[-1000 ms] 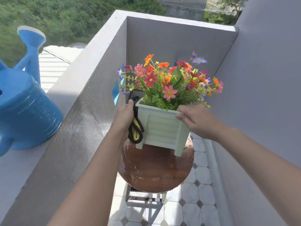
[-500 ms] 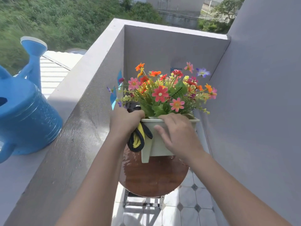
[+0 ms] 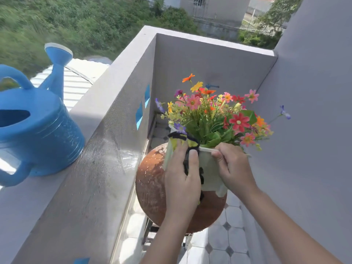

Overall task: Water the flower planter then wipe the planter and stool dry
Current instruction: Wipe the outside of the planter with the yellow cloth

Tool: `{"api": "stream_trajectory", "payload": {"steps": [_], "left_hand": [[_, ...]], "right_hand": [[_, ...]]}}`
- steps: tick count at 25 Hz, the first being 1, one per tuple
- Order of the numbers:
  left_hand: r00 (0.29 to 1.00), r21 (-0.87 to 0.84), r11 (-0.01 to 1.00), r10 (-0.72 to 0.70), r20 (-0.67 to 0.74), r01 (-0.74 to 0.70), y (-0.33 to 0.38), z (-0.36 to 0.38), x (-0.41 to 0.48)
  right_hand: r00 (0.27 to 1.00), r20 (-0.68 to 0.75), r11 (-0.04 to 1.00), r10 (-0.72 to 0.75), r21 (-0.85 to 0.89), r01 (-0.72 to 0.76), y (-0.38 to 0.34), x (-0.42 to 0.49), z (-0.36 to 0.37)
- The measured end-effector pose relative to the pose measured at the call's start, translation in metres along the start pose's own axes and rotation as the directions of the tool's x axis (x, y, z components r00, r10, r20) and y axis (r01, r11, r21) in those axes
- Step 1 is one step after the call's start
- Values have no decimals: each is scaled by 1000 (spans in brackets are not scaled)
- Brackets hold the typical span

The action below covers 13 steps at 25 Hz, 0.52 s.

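A pale green planter (image 3: pixel 209 172) full of colourful flowers (image 3: pixel 213 115) stands on a round brown stool (image 3: pixel 150 180) whose top glistens with water drops. My left hand (image 3: pixel 181 178) presses a yellow and black cloth (image 3: pixel 184 141) against the planter's near-left face and rim. Over on the near-right side, my right hand (image 3: pixel 234 168) grips the planter's rim, thumb on the edge. Much of the planter's front is hidden behind both hands.
A blue watering can (image 3: pixel 36 130) sits on top of the grey balcony wall (image 3: pixel 99 168) at the left. Grey walls close the narrow balcony at the back and right (image 3: pixel 304 130). Tiled floor (image 3: pixel 219 242) lies below the stool.
The planter has been turned on the stool. My left hand moved with the cloth from the planter's left corner onto its near face, and my right hand shifted its grip along the rim.
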<state>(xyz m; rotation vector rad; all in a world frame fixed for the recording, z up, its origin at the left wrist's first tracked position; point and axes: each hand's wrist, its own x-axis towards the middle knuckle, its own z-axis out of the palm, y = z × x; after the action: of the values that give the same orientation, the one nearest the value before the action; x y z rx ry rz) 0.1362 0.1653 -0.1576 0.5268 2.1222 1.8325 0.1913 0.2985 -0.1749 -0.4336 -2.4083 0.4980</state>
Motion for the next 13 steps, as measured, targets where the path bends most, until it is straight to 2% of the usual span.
{"api": "stream_trajectory", "payload": {"steps": [4,8,9,13], "left_hand": [[988,80,991,118,-97,-110,-18,11,27],[986,114,988,-84,-141,100,-42,14,89],[986,119,987,-93,-140,109,-44,15,88],[980,136,975,187,-65,-177,-21,18,21]], "right_hand": [[1000,-1,998,-10,63,10,7,-7,-3],[1000,-8,997,-6,75,7,13,-17,-4],[1000,-9,998,-2,67,3,14,-18,-4],[1000,-11,998,18,60,-17,25,-14,-8]]}}
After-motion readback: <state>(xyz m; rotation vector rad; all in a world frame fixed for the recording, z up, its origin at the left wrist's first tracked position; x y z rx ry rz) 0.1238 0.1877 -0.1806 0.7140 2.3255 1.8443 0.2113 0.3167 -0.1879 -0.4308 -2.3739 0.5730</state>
